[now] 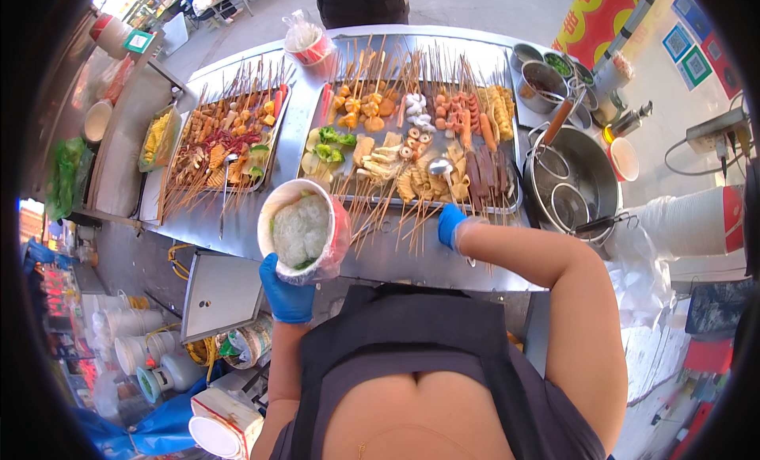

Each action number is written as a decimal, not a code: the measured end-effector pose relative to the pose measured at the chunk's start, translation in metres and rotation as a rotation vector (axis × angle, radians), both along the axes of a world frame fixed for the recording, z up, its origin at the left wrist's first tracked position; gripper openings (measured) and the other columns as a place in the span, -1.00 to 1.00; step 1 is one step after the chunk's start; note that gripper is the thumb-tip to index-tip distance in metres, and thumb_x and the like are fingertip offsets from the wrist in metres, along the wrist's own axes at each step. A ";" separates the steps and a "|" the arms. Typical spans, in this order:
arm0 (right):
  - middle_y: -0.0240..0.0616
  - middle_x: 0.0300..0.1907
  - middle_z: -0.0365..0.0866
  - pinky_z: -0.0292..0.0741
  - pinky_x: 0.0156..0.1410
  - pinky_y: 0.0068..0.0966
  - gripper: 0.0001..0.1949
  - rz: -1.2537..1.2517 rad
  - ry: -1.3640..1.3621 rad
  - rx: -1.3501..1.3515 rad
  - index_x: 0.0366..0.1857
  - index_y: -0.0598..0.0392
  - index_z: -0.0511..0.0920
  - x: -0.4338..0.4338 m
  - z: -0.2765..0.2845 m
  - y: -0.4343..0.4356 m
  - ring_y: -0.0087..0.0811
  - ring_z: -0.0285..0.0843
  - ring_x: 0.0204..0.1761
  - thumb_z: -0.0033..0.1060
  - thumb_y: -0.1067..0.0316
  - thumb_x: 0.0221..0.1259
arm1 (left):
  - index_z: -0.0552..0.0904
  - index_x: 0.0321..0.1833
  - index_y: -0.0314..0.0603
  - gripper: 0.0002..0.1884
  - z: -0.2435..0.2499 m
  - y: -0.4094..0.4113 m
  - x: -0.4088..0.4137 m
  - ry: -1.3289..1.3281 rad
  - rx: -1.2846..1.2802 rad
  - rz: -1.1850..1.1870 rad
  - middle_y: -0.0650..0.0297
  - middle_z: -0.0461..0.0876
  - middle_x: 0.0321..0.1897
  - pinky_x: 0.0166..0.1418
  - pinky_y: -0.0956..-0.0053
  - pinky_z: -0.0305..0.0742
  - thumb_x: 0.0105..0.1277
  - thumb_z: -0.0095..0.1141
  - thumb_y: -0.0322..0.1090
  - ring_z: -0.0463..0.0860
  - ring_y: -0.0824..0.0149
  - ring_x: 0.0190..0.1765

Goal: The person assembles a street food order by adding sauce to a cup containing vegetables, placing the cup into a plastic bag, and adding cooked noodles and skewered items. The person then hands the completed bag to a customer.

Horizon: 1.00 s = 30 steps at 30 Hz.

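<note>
My left hand (288, 294), in a blue glove, grips a paper tub (338, 231) lined with clear plastic. The tub is tipped towards me and holds translucent noodles (300, 228) with some green leaves. My right hand (452, 225), also blue-gloved, is closed around the handle of a steel ladle (440, 166). The ladle's bowl lies over folded tofu-skin skewers (415, 184) in the right metal tray (371, 197). Dark brown skewers (478, 175) lie just right of the ladle. Broccoli skewers (329, 145) and bundled pale skewers (383, 160) lie behind the tub.
The left tray (276, 142) holds sauced skewers and a second ladle (228, 175). At right stands a large pot (611, 193) with wire strainers (570, 201), beside stacked paper tubs (689, 222). Another tub (309, 44) sits at the counter's far edge, where a person (362, 6) stands.
</note>
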State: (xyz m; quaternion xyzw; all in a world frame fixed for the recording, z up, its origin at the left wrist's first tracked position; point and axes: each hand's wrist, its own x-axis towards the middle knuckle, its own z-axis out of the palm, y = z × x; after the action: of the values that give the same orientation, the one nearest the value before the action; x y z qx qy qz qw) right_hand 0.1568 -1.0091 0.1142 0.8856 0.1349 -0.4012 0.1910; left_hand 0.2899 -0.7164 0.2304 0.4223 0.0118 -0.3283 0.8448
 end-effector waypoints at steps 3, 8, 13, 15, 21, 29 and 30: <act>-0.44 -0.17 0.69 0.34 -0.29 -0.36 -0.74 -0.210 0.125 0.024 -0.16 -0.20 0.70 0.009 0.009 -0.002 -0.33 0.63 -0.18 0.30 0.19 0.01 | 0.23 0.36 -0.22 -0.32 -0.008 -0.006 0.013 -0.006 -0.037 -0.030 0.10 0.36 0.25 0.32 0.14 0.31 0.24 -0.08 0.02 0.41 0.08 0.26; -0.52 -0.25 0.68 0.32 -0.42 -0.24 -0.80 -0.176 0.108 -0.217 -0.20 -0.29 0.71 -0.001 -0.067 -0.002 -0.33 0.62 -0.27 0.22 0.19 0.07 | 0.25 0.34 -0.21 -0.39 -0.029 -0.008 0.015 -0.446 0.295 -0.091 0.12 0.39 0.22 0.31 0.20 0.34 0.31 -0.13 0.00 0.43 0.16 0.23; -0.41 -0.25 0.67 0.37 -0.36 -0.25 -0.82 -0.128 -0.066 -0.090 -0.25 -0.17 0.71 -0.017 -0.022 -0.010 -0.31 0.61 -0.23 0.15 0.27 0.10 | 0.28 0.31 -0.26 -0.38 -0.012 -0.025 0.016 0.031 -0.067 -0.075 0.12 0.40 0.21 0.31 0.18 0.34 0.28 -0.09 -0.01 0.43 0.14 0.24; -0.38 -0.39 0.57 0.34 -0.37 -0.34 -0.90 -0.171 -0.441 0.035 -0.41 -0.15 0.66 -0.022 0.021 -0.006 -0.34 0.55 -0.31 0.16 0.34 0.01 | 0.28 0.31 -0.26 -0.38 -0.014 -0.022 0.018 0.071 -0.076 -0.083 0.12 0.41 0.20 0.32 0.17 0.33 0.27 -0.10 -0.01 0.43 0.13 0.24; -0.35 -0.48 0.41 0.38 -0.34 -0.42 -0.95 -0.215 -0.839 0.142 -0.51 -0.11 0.52 -0.052 0.053 -0.021 -0.32 0.49 -0.31 0.14 0.36 -0.08 | 0.23 0.36 -0.24 -0.32 -0.010 -0.031 0.022 0.076 -0.068 -0.127 0.08 0.36 0.26 0.34 0.14 0.30 0.24 -0.07 0.00 0.42 0.07 0.26; -0.35 -0.28 0.57 0.44 -0.30 -0.65 -0.90 -1.466 -1.443 1.681 -0.25 0.07 0.48 -0.022 0.067 -0.064 -0.58 0.49 -0.31 -0.02 0.31 0.36 | 0.25 0.36 -0.24 -0.31 -0.011 -0.050 0.032 0.044 -0.073 -0.207 0.07 0.37 0.26 0.33 0.13 0.31 0.22 -0.06 0.00 0.42 0.07 0.26; -0.31 -0.36 0.58 0.40 -0.39 -0.72 -0.85 -1.704 -1.412 1.700 -0.31 0.10 0.51 -0.018 0.067 -0.076 -0.60 0.48 -0.44 0.00 0.28 0.35 | 0.25 0.36 -0.24 -0.31 -0.009 -0.054 0.032 0.052 -0.078 -0.224 0.07 0.37 0.26 0.33 0.13 0.31 0.22 -0.06 0.00 0.42 0.06 0.26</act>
State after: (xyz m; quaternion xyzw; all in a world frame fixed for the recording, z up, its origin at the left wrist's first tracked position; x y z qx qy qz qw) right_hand 0.1391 -1.0849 0.1813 0.5503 -0.3635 0.3371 -0.6719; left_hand 0.3222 -0.7701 0.2219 0.3792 -0.0263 -0.4315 0.8181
